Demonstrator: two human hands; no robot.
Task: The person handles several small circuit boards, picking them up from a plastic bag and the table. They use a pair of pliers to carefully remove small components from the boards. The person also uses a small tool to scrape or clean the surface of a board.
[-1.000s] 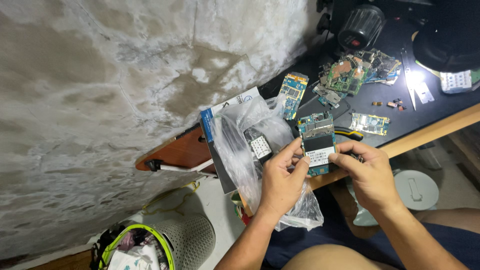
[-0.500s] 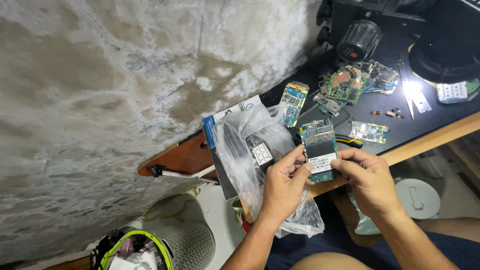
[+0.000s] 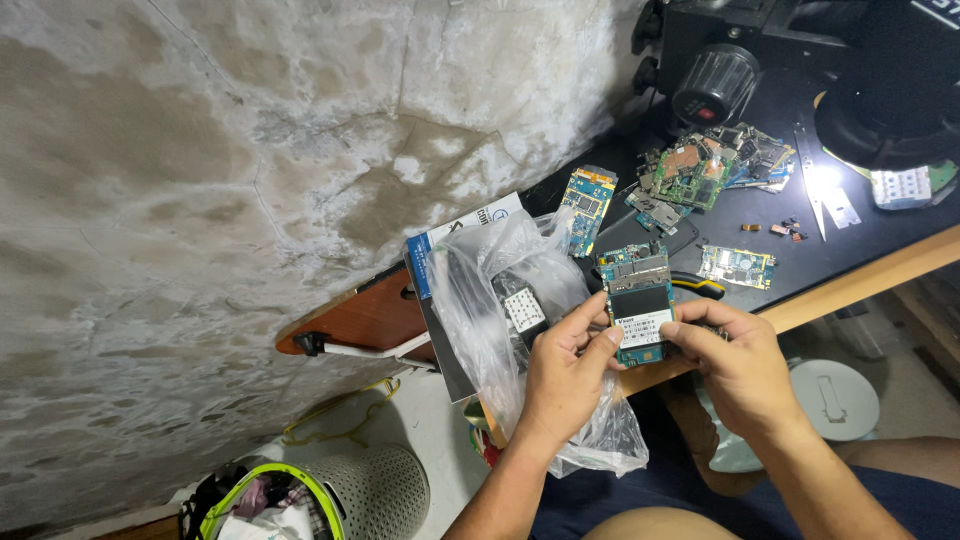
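Both my hands hold one small green circuit board (image 3: 637,305) with a black chip and a white label on it. My left hand (image 3: 567,372) pinches its left edge, and my right hand (image 3: 735,365) grips its right edge. A clear plastic bag (image 3: 495,310) hangs under my left hand and lies against the desk edge, with a small dark part with a white sticker inside. Behind the board a yellow-handled tool (image 3: 700,287) lies on the dark desk (image 3: 800,270).
Several more circuit boards lie on the desk: a blue one (image 3: 585,205), a green pile (image 3: 705,170), a small one (image 3: 735,266). A black microscope stand (image 3: 720,60) and tweezers (image 3: 812,190) stand behind. A grey basket (image 3: 370,490) and a white round lid (image 3: 835,398) are on the floor. A rough wall is left.
The view has shifted slightly; my hands keep hold of the same board, with the fingers of my left hand sliding along its left edge.
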